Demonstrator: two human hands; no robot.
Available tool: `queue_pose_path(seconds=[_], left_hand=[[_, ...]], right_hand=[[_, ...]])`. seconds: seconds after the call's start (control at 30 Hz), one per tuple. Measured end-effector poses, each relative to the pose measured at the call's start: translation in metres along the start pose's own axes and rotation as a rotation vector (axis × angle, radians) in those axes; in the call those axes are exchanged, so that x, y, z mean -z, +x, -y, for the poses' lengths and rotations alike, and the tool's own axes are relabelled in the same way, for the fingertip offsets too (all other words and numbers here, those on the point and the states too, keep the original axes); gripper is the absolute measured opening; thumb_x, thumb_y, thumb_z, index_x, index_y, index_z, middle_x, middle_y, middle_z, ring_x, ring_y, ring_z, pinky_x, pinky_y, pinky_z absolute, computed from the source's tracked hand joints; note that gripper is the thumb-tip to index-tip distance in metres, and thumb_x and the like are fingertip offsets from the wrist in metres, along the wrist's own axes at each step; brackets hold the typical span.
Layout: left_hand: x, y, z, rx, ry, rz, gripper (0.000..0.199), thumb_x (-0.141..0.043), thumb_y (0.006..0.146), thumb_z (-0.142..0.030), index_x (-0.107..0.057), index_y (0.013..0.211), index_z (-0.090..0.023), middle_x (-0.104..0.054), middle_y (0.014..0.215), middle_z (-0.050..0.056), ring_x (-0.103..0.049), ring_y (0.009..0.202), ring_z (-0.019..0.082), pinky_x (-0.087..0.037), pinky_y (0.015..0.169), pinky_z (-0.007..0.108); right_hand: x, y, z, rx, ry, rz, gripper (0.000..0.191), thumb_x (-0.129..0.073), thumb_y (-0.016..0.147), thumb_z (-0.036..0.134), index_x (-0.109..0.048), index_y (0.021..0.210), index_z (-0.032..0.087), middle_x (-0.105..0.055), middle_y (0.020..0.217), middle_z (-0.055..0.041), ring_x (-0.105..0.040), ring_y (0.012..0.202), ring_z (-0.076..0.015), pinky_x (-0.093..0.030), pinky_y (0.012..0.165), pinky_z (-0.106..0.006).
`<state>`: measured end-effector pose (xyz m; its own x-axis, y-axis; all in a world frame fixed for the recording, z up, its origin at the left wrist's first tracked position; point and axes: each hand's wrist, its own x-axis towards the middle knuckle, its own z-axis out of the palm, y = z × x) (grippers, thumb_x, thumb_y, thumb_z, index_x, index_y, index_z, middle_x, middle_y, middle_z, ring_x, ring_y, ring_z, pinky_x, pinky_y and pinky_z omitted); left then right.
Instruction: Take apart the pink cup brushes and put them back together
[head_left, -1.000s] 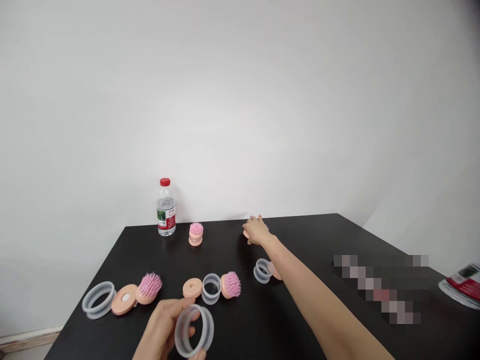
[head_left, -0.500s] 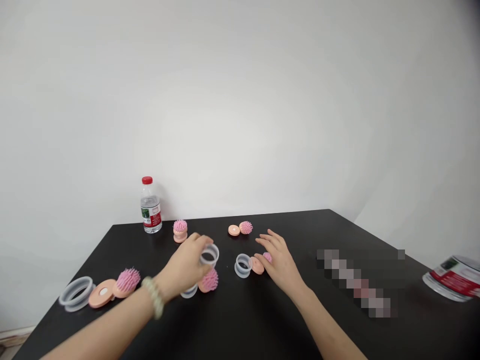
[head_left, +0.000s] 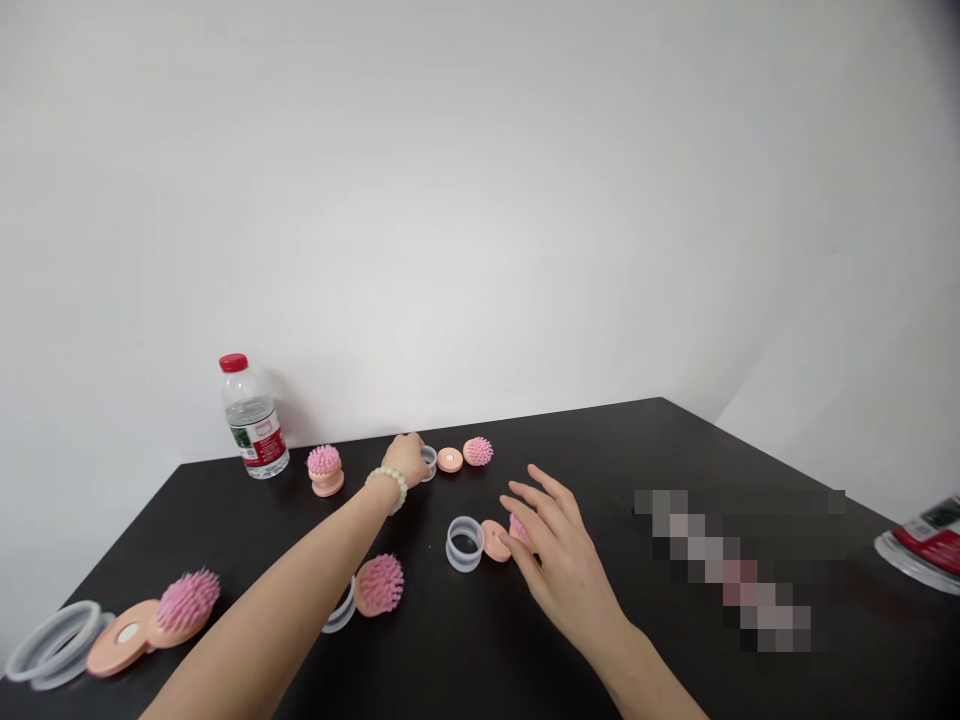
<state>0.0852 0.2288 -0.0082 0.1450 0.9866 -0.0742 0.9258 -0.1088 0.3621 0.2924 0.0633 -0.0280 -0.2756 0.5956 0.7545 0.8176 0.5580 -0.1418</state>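
My left hand (head_left: 407, 461), with a beaded bracelet at the wrist, reaches to the back of the table and grips a clear ring (head_left: 427, 463). Right of that ring lie a flat peach disc (head_left: 450, 460) and a pink bristle brush (head_left: 478, 451). My right hand (head_left: 546, 545) hovers with fingers spread, holding nothing. Beside it are another clear ring (head_left: 465, 545), a peach disc (head_left: 496, 540) and a pink brush (head_left: 519, 531), partly covered by the fingers. Below my left forearm sit a brush (head_left: 380, 585) and a half-hidden ring (head_left: 342, 612).
On the black table (head_left: 600, 450), a red-capped water bottle (head_left: 256, 420) and a stacked brush (head_left: 325, 470) stand at the back left. A ring (head_left: 56, 645), disc (head_left: 122, 637) and brush (head_left: 187, 604) lie front left. Another bottle (head_left: 926, 548) is at the right edge; a strip nearby is pixelated.
My left hand has carried the ring from mid-table to the back, beside the far disc. My right hand stays spread, slightly lower. The view has shifted, moving the left-side objects further left.
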Motion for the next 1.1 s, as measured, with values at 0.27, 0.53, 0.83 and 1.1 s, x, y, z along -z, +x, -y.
queue_pose_path(seconds=[0.27,0.53,0.83,1.1], left_hand=[[0.012,-0.02,-0.001,-0.051,0.043,-0.126,0.039,-0.064,0.094,-0.034,-0.058,0.129,-0.019,-0.062,0.131,0.01,-0.065,0.111,0.026,-0.056,0.092,0.048],[0.078,-0.075,0.058,0.038,0.135,-0.287,0.049,-0.067,0.091,-0.034,-0.053,0.136,-0.02,-0.054,0.141,0.012,-0.055,0.126,0.032,-0.047,0.102,0.058],[0.07,-0.074,0.104,0.055,-0.205,-0.304,0.032,-0.064,0.094,-0.033,-0.062,0.123,-0.018,-0.064,0.128,0.009,-0.065,0.109,0.025,-0.056,0.091,0.048],[0.083,-0.178,0.072,-0.061,-0.783,-0.352,0.069,-0.072,0.079,-0.031,-0.04,0.139,-0.016,-0.071,0.103,0.007,-0.07,0.098,0.024,-0.057,0.085,0.036]], right_hand=[[0.0,-0.001,0.006,-0.003,0.039,-0.005,0.032,-0.052,0.099,0.015,-0.059,0.13,0.016,-0.064,0.126,-0.017,-0.045,0.137,-0.0367,-0.061,0.093,-0.054],[-0.004,-0.002,0.012,-0.024,0.125,-0.027,0.039,-0.052,0.101,0.021,-0.053,0.14,0.024,-0.066,0.125,-0.0148,-0.051,0.133,-0.0377,-0.06,0.092,-0.059],[-0.015,-0.005,0.003,0.079,0.119,-0.072,0.042,-0.053,0.099,0.013,-0.052,0.14,0.019,-0.068,0.118,-0.0146,-0.053,0.127,-0.0355,-0.061,0.088,-0.053],[-0.009,0.001,0.027,0.085,0.284,-0.152,0.048,-0.059,0.095,0.013,-0.05,0.141,0.024,-0.066,0.121,-0.0132,-0.06,0.117,-0.0309,-0.057,0.092,-0.05]])
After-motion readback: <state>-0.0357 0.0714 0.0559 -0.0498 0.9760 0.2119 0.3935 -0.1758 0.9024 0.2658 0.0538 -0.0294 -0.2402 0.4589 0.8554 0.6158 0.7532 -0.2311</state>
